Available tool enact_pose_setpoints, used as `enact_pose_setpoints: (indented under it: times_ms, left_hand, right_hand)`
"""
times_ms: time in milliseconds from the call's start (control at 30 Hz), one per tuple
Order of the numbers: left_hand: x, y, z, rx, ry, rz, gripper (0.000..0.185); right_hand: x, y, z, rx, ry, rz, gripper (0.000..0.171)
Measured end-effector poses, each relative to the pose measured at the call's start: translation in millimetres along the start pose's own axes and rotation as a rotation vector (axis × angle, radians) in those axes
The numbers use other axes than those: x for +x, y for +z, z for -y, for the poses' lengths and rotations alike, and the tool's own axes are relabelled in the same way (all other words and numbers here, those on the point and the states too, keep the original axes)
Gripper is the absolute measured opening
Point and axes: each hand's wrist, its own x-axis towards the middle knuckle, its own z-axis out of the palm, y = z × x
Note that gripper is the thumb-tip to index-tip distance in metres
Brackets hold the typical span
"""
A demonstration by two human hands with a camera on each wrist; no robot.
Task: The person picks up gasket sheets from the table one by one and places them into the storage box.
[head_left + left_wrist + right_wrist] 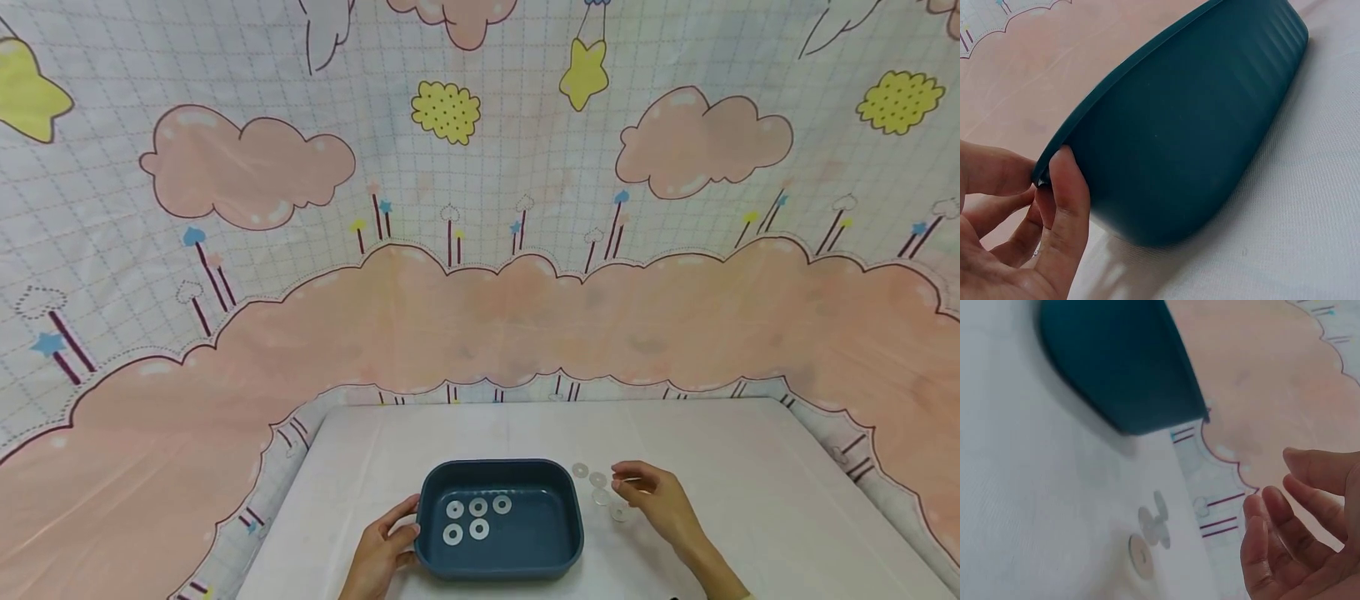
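Observation:
A dark blue rectangular plastic basin (pixel 525 560) stands on the white table, and several white flat rings (pixel 478 507), like washers, lie on the left side of its floor. My left hand (pixel 381 546) grips the basin's left end, thumb and fingers pinching its rim, as the left wrist view shows close up. Right of the basin, several more washers (pixel 597 480) lie loosely grouped on the cloth. Above them hovers my right hand (pixel 660 504), fingers loosely bent and nothing between them in the right wrist view. One washer (pixel 1141 556) lies nearest that wrist camera.
A white cloth covers the table (pixel 375 442), whose far edge meets a hanging sheet (pixel 480 325) printed with pink clouds and yellow stars. The basin's raised wall (pixel 1122 369) stands between the loose washers and those inside.

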Motion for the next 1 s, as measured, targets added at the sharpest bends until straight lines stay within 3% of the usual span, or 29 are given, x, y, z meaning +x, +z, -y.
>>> enact_pose_setpoints:
  times_ms: [367,800,1000]
  left_hand:
    - [-0.3,0.3,-1.2,-0.001,-0.007,-0.010,0.055]
    - [-0.4,0.7,-0.6,-0.005,-0.009,-0.019,0.056]
    - [-0.4,0.8,-0.4,-0.009,-0.009,-0.016,0.056]
  right_hand:
    - [1,-8,-22,-0.171,-0.033,-0.001,0.030]
    - [4,-12,-49,-0.212,-0.035,0.009,0.038]
    - [9,-8,-56,-0.320,-0.074,-0.009,0.035]
